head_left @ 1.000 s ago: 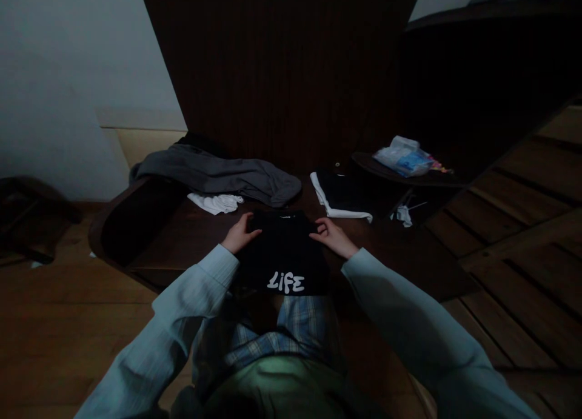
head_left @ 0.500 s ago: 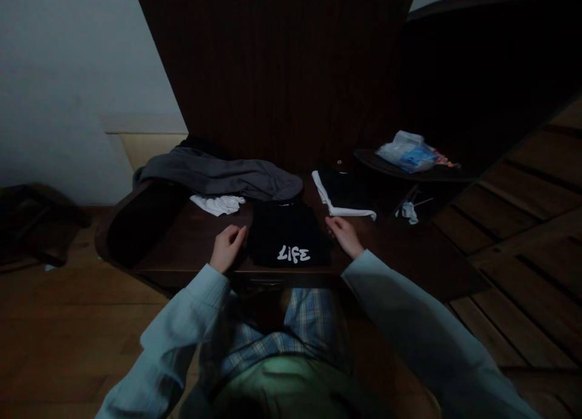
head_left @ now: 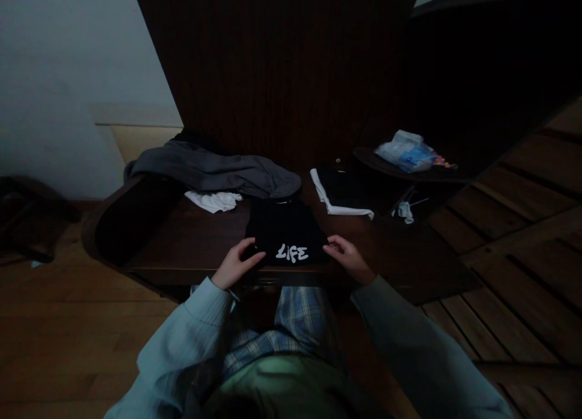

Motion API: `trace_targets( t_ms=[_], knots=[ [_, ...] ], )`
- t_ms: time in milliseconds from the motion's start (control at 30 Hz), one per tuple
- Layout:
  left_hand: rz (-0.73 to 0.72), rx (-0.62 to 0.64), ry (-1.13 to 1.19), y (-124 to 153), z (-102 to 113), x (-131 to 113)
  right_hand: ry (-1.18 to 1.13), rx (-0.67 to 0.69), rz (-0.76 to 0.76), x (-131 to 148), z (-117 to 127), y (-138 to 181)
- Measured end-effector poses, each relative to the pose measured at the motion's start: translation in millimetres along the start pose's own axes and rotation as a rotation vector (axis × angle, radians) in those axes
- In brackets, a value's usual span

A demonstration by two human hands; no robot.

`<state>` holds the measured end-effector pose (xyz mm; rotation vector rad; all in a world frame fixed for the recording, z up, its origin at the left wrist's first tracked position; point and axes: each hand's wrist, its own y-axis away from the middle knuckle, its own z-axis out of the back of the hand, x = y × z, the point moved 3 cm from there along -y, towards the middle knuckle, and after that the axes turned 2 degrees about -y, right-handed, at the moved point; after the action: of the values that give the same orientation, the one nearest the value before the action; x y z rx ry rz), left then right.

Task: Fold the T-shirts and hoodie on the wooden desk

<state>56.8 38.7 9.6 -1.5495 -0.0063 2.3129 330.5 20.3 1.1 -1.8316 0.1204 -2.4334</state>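
Note:
A folded black T-shirt (head_left: pixel 286 228) lies flat near the front edge of the dark wooden surface, white lettering on its near part. My left hand (head_left: pixel 236 262) is at its left near side, the thumb over the cloth and the fingers bent at the edge. At the right near side, my right hand (head_left: pixel 350 258) has its thumb against the cloth and its fingers curled. Both hands appear to pinch the T-shirt's sides; the dark cloth hides part of the contact.
Behind the T-shirt lies a grey garment (head_left: pixel 227 170), with a crumpled white cloth (head_left: pixel 213 201) in front of it. A folded black-and-white garment (head_left: pixel 343 191) sits at the back right. Farther right, a plastic package (head_left: pixel 407 152) rests on a small curved shelf (head_left: pixel 386 170).
Both hands have come nearer to me and in to the T-shirt's near sides. The left thumb now lies over the cloth. The T-shirt stays in nearly the same place.

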Motion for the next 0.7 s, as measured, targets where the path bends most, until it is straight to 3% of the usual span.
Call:
trace_targets(
  t_ms=[100,200,367,500,567,700],
  knots=[
    [0.074,0.049,0.103,-2,-5,0,-0.156,0.014,-0.046,1,-5,0],
    [0.078,0.008,0.167,-2,-7,-1,-0.227,-0.024,-0.058,1,-6,-1],
    [0.081,-0.126,0.165,5,-5,0,-0.149,-0.201,0.016,-6,1,2],
    [0.111,-0.202,0.079,10,-2,4,0.012,-0.262,0.050,-8,1,7],
    [0.119,-0.219,0.061,10,-1,3,0.060,-0.241,0.065,-6,1,8],
    [0.112,-0.146,0.055,9,4,-1,0.111,-0.039,0.062,0,-2,5]
  ],
)
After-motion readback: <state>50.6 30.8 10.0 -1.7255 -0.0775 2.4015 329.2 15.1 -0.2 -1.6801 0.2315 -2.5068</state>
